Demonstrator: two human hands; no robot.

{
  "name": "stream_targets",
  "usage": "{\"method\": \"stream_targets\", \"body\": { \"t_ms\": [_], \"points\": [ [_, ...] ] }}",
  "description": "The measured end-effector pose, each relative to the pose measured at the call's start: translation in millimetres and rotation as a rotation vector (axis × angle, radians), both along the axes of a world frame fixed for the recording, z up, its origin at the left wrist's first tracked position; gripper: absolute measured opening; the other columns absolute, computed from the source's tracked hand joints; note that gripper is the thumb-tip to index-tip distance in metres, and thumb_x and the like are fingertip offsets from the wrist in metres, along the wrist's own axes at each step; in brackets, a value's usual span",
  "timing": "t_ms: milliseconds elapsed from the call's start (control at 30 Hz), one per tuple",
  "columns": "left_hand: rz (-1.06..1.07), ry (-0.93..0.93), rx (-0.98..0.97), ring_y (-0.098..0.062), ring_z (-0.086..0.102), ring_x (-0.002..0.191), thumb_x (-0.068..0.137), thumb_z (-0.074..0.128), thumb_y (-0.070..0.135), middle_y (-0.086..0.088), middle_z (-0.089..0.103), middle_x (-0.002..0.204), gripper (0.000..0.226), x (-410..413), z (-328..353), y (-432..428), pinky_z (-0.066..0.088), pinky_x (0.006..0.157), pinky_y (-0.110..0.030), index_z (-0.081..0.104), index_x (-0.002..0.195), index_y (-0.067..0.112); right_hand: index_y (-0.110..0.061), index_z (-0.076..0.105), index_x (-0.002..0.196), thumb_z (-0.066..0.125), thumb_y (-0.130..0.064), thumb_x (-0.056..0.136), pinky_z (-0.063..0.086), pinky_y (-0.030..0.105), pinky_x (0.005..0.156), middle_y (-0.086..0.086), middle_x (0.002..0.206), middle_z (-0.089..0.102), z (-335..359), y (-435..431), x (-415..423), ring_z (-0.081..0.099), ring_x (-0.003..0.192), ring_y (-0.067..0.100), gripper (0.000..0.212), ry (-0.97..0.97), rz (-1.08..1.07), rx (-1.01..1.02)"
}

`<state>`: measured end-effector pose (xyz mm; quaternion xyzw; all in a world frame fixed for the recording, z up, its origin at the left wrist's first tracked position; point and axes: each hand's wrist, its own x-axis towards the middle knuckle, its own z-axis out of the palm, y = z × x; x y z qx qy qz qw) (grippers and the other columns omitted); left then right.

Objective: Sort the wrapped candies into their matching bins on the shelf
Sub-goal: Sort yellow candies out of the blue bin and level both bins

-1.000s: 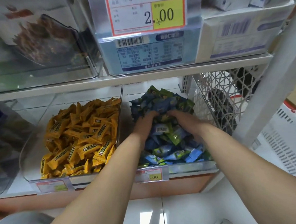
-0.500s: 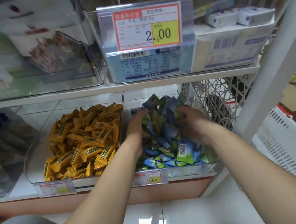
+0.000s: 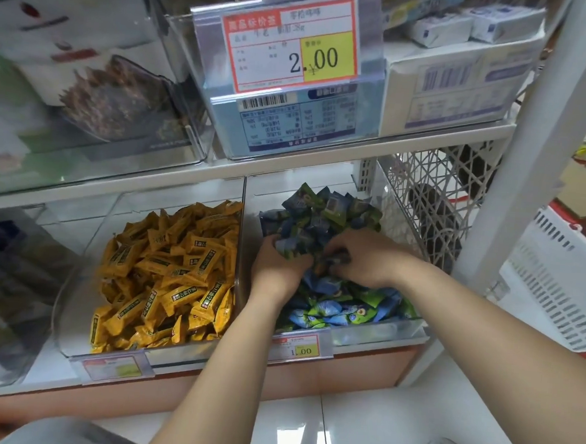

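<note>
Two clear bins sit side by side on the lower shelf. The left bin [image 3: 75, 277] holds yellow wrapped candies [image 3: 168, 269]. The right bin [image 3: 374, 333] is heaped with blue and green wrapped candies [image 3: 323, 213]. Both my hands are inside the right bin, close together. My left hand [image 3: 275, 268] curls its fingers around a bunch of blue and green candies. My right hand [image 3: 361, 257] grips more of them from the right, fingers bent into the pile. Candies under the hands are hidden.
A price tag reading 1.00 [image 3: 299, 349] hangs on the right bin's front. Above, a shelf board [image 3: 219, 172] carries clear boxes and a 2.00 price label [image 3: 290, 43]. A white shelf post [image 3: 515, 160] and white lattice baskets [image 3: 561, 293] stand to the right.
Both hands drew closer together and slightly toward me in the blue-green pile, gathering candies between them. The view tilted downward a little.
</note>
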<state>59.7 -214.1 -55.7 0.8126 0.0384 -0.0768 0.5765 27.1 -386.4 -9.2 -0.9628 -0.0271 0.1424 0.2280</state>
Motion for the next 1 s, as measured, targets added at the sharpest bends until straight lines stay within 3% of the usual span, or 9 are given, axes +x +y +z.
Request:
{"method": "stream_targets", "body": {
  "t_ms": [100,167,333,500,567,633,767,833,1000],
  "points": [
    [-0.103,-0.167,0.132,-0.004,0.059,0.091,0.067,0.083,0.025,0.021,0.059,0.100,0.063,-5,12,1,0.052,0.075,-0.022,0.047,0.116,0.043,-0.047,0.053,0.136,0.061,-0.042,0.092,0.052,0.041,0.096,-0.005,0.138,0.058,-7,-5,4,0.055,0.123,0.025,0.045,0.024,0.030,-0.103],
    [-0.172,-0.258,0.236,-0.018,0.062,0.104,0.064,0.081,0.028,0.005,0.063,0.115,0.070,-7,15,1,0.056,0.085,-0.035,0.049,0.126,0.032,-0.053,0.051,0.134,0.060,-0.049,0.090,0.045,0.045,0.103,-0.005,0.143,0.051,-11,-7,9,0.043,0.132,0.029,0.046,-0.013,0.063,-0.156],
    [-0.319,-0.375,0.524,-0.021,0.055,0.116,0.073,0.076,0.017,-0.001,0.055,0.129,0.053,-10,16,6,0.039,0.087,-0.020,0.063,0.123,0.029,-0.051,0.051,0.135,0.061,-0.056,0.087,0.029,0.050,0.109,-0.011,0.145,0.044,-22,-3,17,0.031,0.134,0.030,0.050,-0.076,0.122,-0.187],
    [-0.358,-0.218,0.710,-0.018,0.066,0.085,0.081,0.066,0.038,0.004,0.070,0.092,0.019,-7,25,-1,0.050,0.065,-0.024,0.072,0.092,0.024,-0.048,0.065,0.116,0.062,-0.050,0.091,0.033,0.047,0.102,-0.007,0.131,0.051,-25,0,19,0.036,0.129,0.028,0.026,-0.114,0.088,-0.151],
    [-0.326,-0.208,0.821,-0.018,0.063,0.063,0.087,0.057,0.057,0.002,0.067,0.069,0.044,-5,24,-4,0.041,0.047,-0.025,0.069,0.074,0.017,-0.045,0.068,0.109,0.063,-0.045,0.092,0.035,0.044,0.098,-0.007,0.125,0.054,-24,2,18,0.041,0.125,0.025,0.018,-0.133,0.079,-0.150],
    [-0.276,-0.254,0.932,-0.020,0.060,0.058,0.090,0.053,0.063,-0.005,0.066,0.068,0.055,-4,21,-7,0.033,0.044,-0.025,0.067,0.073,0.013,-0.041,0.070,0.103,0.065,-0.040,0.091,0.042,0.042,0.097,-0.007,0.120,0.059,-20,2,16,0.049,0.118,0.023,0.013,-0.132,0.051,-0.157],
    [-0.275,-0.331,1.071,-0.031,0.060,0.102,0.093,0.062,0.032,-0.009,0.062,0.114,0.024,-3,20,-13,0.049,0.069,-0.035,0.064,0.109,0.014,-0.035,0.072,0.098,0.064,-0.031,0.091,0.057,0.039,0.084,-0.006,0.106,0.070,-11,-7,13,0.065,0.095,0.021,0.011,-0.072,-0.043,-0.125],
    [-0.370,-0.429,1.096,-0.032,0.051,0.117,0.090,0.064,0.024,-0.007,0.052,0.126,0.032,1,20,-14,0.045,0.088,-0.040,0.057,0.121,0.022,-0.035,0.071,0.099,0.063,-0.031,0.091,0.058,0.038,0.083,-0.005,0.104,0.070,-8,-9,9,0.066,0.091,0.021,0.012,-0.048,-0.060,-0.112],
    [-0.640,-0.326,0.971,-0.028,0.050,0.120,0.088,0.069,0.027,-0.001,0.048,0.130,0.022,17,24,-15,0.048,0.097,-0.046,0.071,0.108,0.037,-0.032,0.072,0.104,0.062,-0.027,0.092,0.058,0.039,0.083,-0.002,0.104,0.071,-4,-7,7,0.066,0.091,0.022,0.016,-0.013,-0.056,-0.116]
  ]
}}
